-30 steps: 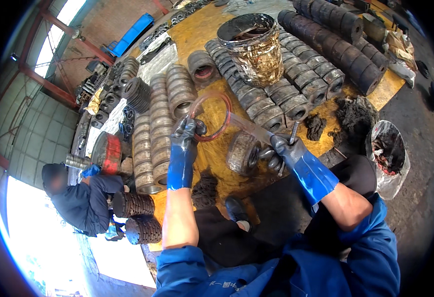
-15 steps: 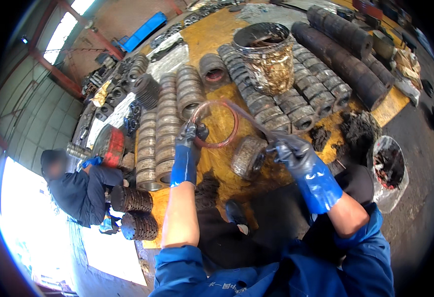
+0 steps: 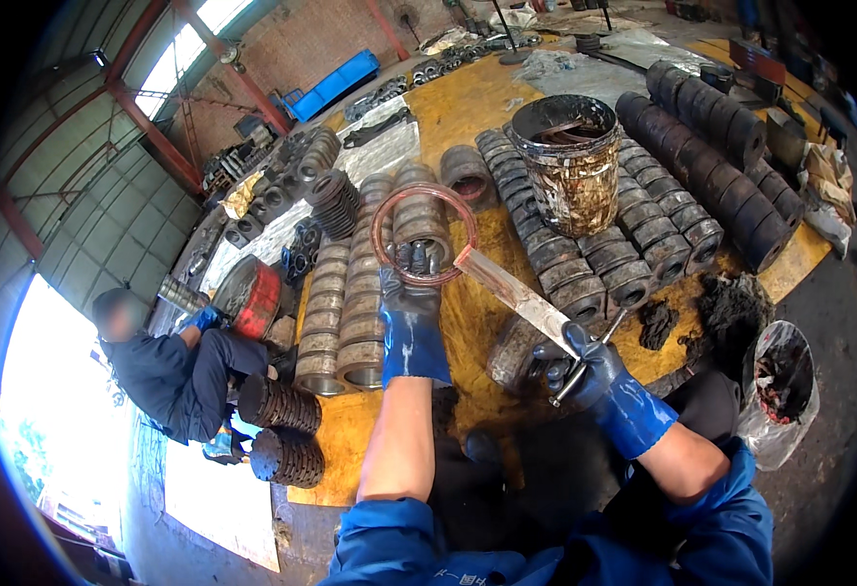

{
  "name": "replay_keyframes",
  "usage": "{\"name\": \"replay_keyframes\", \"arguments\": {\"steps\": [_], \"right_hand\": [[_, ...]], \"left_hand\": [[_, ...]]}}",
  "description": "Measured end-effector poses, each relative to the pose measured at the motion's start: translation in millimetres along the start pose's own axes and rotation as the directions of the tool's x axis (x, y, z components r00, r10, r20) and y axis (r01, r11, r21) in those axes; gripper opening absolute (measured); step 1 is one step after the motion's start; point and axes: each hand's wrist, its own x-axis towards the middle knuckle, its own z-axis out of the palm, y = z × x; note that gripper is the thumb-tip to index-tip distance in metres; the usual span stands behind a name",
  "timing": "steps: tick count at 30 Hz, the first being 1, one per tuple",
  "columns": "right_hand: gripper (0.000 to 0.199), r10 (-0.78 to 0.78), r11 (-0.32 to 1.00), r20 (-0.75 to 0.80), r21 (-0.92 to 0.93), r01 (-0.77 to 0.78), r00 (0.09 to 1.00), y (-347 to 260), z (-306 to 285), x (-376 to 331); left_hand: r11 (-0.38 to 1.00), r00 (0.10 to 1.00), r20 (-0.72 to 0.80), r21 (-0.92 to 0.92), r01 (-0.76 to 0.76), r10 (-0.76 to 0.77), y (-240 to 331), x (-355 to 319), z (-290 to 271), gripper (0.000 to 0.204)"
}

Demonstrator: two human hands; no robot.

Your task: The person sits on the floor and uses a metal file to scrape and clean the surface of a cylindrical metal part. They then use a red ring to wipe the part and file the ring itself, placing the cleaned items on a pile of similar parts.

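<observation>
Copper-coloured ring (image 3: 424, 234): thin, round, open centre, standing upright, facing the camera, lifted above the yellow worktop (image 3: 468, 107); lower edge, approx 6 o'clock, is sitting in left hand's (image 3: 411, 322) blue-gloved fingertips. Flat brush (image 3: 518, 298): long pale strip w/ grimy smears, slanting from ring's rim at approx 4 o'clock down-right to right hand (image 3: 595, 376), tip is touching the ring. Thin metal rod (image 3: 590, 354) is also lying in that hand, angled approx 1–7 o'clock.

The person is wearing grimy blue rubber gloves on the left hand (image 3: 412, 327) and right hand (image 3: 599, 376), bare forearms, blue jacket sleeves pushed up.
</observation>
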Motion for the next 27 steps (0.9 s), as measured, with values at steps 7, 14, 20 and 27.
{"name": "replay_keyframes", "arguments": {"steps": [7, 14, 20, 27], "right_hand": [[0.039, -0.072, 0.997, -0.014, -0.023, 0.072, 0.997, 0, 0, -3], [0.048, -0.093, 0.996, 0.005, 0.006, 0.093, 0.996, -4, -1, -5], [0.045, -0.036, 0.988, 0.057, 0.153, 0.027, 0.998, -11, -2, -8], [0.045, -0.051, 0.992, 0.090, 0.118, 0.040, 0.995, -19, -7, -12]], "left_hand": [[0.996, 0.986, -0.154, 0.075, -0.050, 0.061, -6, -2, 18, 0.053], [0.998, 0.999, 0.007, -0.043, 0.052, -0.052, -4, -1, 11, 0.053], [0.989, 0.883, 0.460, -0.064, 0.137, -0.092, -1, 0, 1, 0.052], [0.988, 0.937, 0.326, -0.042, 0.146, -0.124, -3, -6, 15, 0.041]]}}
